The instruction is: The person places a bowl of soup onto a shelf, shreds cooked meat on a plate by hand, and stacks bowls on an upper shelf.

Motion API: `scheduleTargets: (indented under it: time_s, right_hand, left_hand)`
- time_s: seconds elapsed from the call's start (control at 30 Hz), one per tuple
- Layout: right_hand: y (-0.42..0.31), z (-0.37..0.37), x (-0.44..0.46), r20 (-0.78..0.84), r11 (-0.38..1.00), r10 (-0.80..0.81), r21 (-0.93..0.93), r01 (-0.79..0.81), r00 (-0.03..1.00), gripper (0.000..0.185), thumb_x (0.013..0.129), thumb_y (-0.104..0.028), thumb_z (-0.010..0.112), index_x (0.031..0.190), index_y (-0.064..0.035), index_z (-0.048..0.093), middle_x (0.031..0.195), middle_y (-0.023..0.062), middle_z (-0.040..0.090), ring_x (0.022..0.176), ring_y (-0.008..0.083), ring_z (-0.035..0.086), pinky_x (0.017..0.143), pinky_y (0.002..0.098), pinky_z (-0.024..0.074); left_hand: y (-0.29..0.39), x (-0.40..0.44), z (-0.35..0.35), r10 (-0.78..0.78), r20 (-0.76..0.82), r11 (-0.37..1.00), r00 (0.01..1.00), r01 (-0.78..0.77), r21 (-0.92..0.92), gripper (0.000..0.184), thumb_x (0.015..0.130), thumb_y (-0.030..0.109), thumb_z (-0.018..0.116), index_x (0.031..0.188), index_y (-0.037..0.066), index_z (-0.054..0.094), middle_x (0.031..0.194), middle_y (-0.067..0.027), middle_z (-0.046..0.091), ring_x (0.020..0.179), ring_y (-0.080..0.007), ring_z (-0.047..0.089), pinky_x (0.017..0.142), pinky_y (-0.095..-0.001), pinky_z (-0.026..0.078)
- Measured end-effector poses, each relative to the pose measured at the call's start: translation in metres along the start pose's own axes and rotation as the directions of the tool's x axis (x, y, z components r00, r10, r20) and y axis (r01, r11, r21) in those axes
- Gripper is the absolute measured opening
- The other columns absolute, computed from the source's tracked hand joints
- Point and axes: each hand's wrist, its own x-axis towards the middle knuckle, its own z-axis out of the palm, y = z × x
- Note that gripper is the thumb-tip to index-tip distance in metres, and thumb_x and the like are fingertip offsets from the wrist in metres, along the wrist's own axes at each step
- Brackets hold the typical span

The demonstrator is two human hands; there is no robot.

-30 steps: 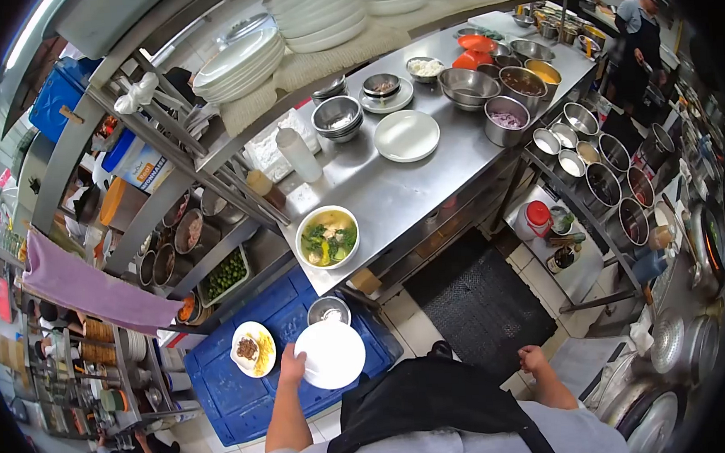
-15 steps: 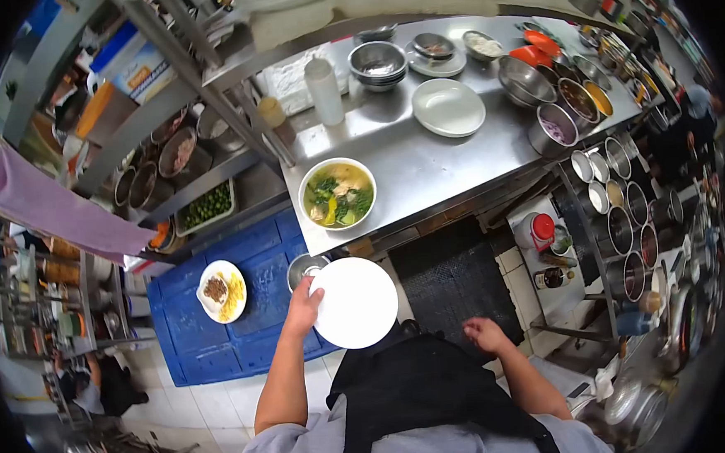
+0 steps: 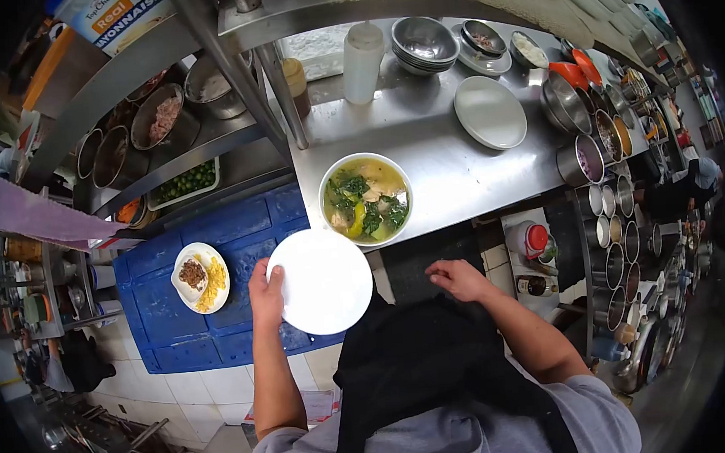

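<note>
The left hand (image 3: 265, 297) has carried the white plate (image 3: 323, 283) up from beside the small metal bowl to the corner of the steel counter (image 3: 452, 196). The plate's upper edge now lies just beside the soup bowl (image 3: 367, 200) in the view, where a second ago the two were well apart. The hand pinches the plate by its left rim, thumb on top. The right hand (image 3: 461, 280), loosely curled and farther out before, has come in nearer the plate; it holds nothing, its fingers partly extended toward the counter.

The soup bowl, full of broth and greens, still stands on the counter corner. The plate of food (image 3: 200, 278), with brown crumbles and yellow strips, stays on the blue surface (image 3: 165, 322). The camera's view has shifted too, so the squeeze bottle (image 3: 363, 63) and the empty oval plate (image 3: 491, 112) look larger.

The small metal bowl is out of sight. The left hand's fingers beneath the plate are hidden, and whether the plate touches the soup bowl or only overlaps it in view cannot be told. The mayonnaise tub (image 3: 113, 22) and the purple cloth (image 3: 29, 205) are cut off, and a co-worker (image 3: 688, 190) at the far right is small and blurred.
</note>
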Motion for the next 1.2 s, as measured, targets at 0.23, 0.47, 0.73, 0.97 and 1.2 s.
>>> scheduleTargets:
  time_s: [0.23, 0.47, 0.73, 0.97, 1.2]
  right_hand:
    - [0.000, -0.028, 0.038, -0.072, 0.972, 0.008, 0.234, 0.009, 0.997, 0.025, 0.093, -0.019, 0.060, 0.112, -0.0045, 0.067, 0.073, 0.0071, 0.064, 0.066, 0.0161, 0.059, 0.063, 0.0327, 0.0486]
    - [0.006, -0.064, 0.058, -0.036, 0.900, -0.001, 0.436, 0.016, 0.999, 0.021, 0.096, -0.017, 0.058, 0.108, -0.0025, 0.067, 0.069, 0.0004, 0.058, 0.060, 0.0077, 0.051, 0.056, 0.0259, 0.0434]
    - [-0.014, -0.111, 0.064, 0.220, 0.725, -0.208, 0.689, -0.001, 0.953, 0.019, 0.099, -0.021, 0.054, 0.113, -0.0083, 0.052, 0.073, 0.0044, 0.063, 0.055, 0.0099, 0.056, 0.050, 0.0258, 0.0457]
    - [-0.005, -0.131, 0.084, 0.146, 0.705, -0.280, 0.702, 0.101, 0.949, 0.011, 0.098, -0.012, 0.051, 0.105, -0.0034, 0.048, 0.071, 0.0089, 0.065, 0.052, 0.0140, 0.058, 0.046, 0.0293, 0.0460]
    - [-0.040, -0.127, 0.114, 0.062, 0.867, -0.276, 0.446, 0.221, 0.959, 0.013, 0.095, -0.011, 0.055, 0.102, -0.0013, 0.050, 0.069, 0.0096, 0.065, 0.052, 0.0155, 0.060, 0.047, 0.0305, 0.0483]
  left_hand:
    - [0.031, 0.047, 0.056, 0.086, -0.019, 0.993, 0.996, -0.084, 0.088, 0.021, 0.097, 0.018, 0.059, 0.104, -0.001, 0.061, 0.089, -0.0067, 0.067, 0.079, -0.0114, 0.058, 0.073, -0.0287, 0.049]
    - [0.064, 0.049, 0.101, 0.017, -0.102, 0.993, 0.995, -0.005, 0.120, 0.022, 0.097, 0.018, 0.058, 0.109, -0.001, 0.061, 0.093, -0.0055, 0.066, 0.081, -0.0110, 0.057, 0.075, -0.0277, 0.048]
    - [0.087, 0.022, 0.160, 0.152, -0.196, 0.960, 0.969, -0.098, 0.261, 0.022, 0.097, 0.014, 0.055, 0.110, -0.003, 0.060, 0.097, -0.0086, 0.065, 0.087, -0.0136, 0.057, 0.079, -0.0300, 0.047]
    - [0.072, -0.004, 0.191, 0.034, -0.408, 0.999, 0.913, -0.019, 0.040, 0.014, 0.095, 0.011, 0.058, 0.103, -0.002, 0.059, 0.090, -0.0066, 0.062, 0.081, -0.0131, 0.057, 0.074, -0.0289, 0.047]
    - [0.041, 0.006, 0.149, -0.090, -0.339, 0.990, 0.937, 0.121, 0.072, 0.020, 0.088, -0.001, 0.056, 0.107, -0.005, 0.061, 0.093, -0.0104, 0.067, 0.081, -0.0158, 0.063, 0.072, -0.0284, 0.050]
